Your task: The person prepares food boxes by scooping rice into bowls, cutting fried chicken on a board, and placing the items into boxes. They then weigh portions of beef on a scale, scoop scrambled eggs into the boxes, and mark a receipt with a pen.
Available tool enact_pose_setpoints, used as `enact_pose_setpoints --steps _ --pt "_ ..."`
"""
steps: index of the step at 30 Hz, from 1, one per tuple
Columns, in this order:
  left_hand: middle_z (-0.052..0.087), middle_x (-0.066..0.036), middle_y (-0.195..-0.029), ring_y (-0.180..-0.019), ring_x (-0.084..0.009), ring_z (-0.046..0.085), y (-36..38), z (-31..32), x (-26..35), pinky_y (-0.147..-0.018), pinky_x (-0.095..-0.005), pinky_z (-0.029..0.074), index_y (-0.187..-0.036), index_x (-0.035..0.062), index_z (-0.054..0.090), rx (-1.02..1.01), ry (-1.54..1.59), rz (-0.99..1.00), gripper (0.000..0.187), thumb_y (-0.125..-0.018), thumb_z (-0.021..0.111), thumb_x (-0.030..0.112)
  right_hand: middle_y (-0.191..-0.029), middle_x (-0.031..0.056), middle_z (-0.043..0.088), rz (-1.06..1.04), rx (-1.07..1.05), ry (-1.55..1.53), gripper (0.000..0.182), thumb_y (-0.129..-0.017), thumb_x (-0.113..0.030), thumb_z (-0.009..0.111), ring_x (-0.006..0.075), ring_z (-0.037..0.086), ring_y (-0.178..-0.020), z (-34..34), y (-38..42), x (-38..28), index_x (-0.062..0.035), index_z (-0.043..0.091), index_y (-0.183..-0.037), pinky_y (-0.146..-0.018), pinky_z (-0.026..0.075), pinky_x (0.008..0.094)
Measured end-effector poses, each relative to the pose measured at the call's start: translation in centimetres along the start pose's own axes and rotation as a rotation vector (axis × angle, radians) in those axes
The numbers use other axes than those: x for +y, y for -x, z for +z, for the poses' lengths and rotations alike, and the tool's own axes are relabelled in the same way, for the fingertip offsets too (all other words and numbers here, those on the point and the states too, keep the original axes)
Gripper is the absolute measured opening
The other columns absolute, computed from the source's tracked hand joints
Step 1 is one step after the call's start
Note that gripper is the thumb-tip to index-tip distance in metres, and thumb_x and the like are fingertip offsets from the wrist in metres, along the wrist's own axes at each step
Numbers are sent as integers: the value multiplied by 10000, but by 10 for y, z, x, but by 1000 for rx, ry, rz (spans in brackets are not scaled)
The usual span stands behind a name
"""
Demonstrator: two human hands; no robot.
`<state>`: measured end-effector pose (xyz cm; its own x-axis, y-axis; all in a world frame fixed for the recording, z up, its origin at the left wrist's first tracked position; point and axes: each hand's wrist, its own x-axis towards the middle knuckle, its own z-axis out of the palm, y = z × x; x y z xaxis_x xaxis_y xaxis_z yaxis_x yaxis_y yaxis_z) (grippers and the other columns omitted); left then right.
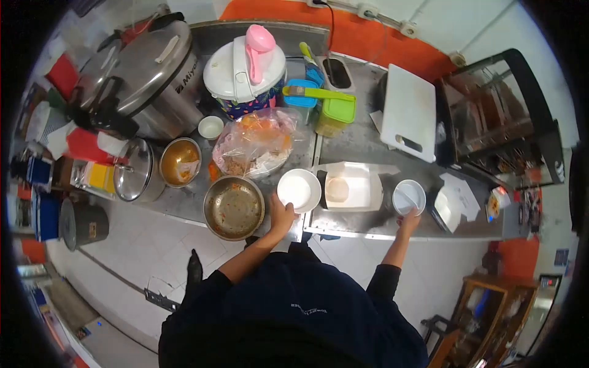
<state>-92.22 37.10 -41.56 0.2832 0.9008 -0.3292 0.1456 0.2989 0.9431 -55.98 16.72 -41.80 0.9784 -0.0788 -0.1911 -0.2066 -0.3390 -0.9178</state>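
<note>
Dark shirt fronts counter edge, hands holding bowls.

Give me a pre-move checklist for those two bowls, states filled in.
1. Left hand on left bowl: ok, at its near rim.
2. Right hand on right bowl: ok, also at the near side.
3. Both openings facing up: ok.
4. Both bowls resting on the counter: cannot tell; this view hides their bases.
5. Clear counter between the bowls: not ok; an open box sits there.
6. Pan well back from the front edge: not ok; its rim appears to overhang it.
</note>
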Motion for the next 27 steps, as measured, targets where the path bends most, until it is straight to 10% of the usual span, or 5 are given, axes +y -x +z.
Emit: enact_pose_setpoints --steps 3,7,13,20,27 --pt "196 -333 -1342 -1215 -447 329 -7 9 10 -806 -402 538 -1365 -103 11 119 -193 -4 843 -809 590 155 -945 240 533 -621 643 944 652 -856 -491 537 283 580 -807 12 -2 -27 56 442 -1196 -658 490 384" --pt "176 -358 -1365 -1253 -449 277 -2 -9 10 -1065 -432 217 -1374 -112 -2 152 -653 60 944 -842 587 400 -1024 175 539 -870 44 61 376 -886 -250 568 253 534 -900 87 53 -152 22 530 -1143 -779 448 342" --pt "624 -232 -864 -862 -368 611 44 -97 101 -776 -457 448 -962 -27 590 59 -640 5 455 -881 516 415 -947 183 590 -1185 -769 -75 305 -865 -270 574 350 588 -859 311 228 -287 15 574 -974 -727 467 452" --pt "625 -200 -886 -755 -302 653 81 -174 -8 -644 -332 520 -1071 -39 516 -6 57 -645 654 -909 340 569 -989 232 589 -1115 -828 574 544 -793 -477 565 409 591 -940 457 275 -298 7 550 -1040 -789 478 463" --pt "577 -196 -987 -809 -277 635 57 -238 19 -679 -310 510 -1175 -77 420 298 491 -403 552 -908 492 400 -879 249 636 -1139 -908 509 521 -761 -367 612 359 644 -803 470 252 -303 13 479 -1090 -727 502 443"
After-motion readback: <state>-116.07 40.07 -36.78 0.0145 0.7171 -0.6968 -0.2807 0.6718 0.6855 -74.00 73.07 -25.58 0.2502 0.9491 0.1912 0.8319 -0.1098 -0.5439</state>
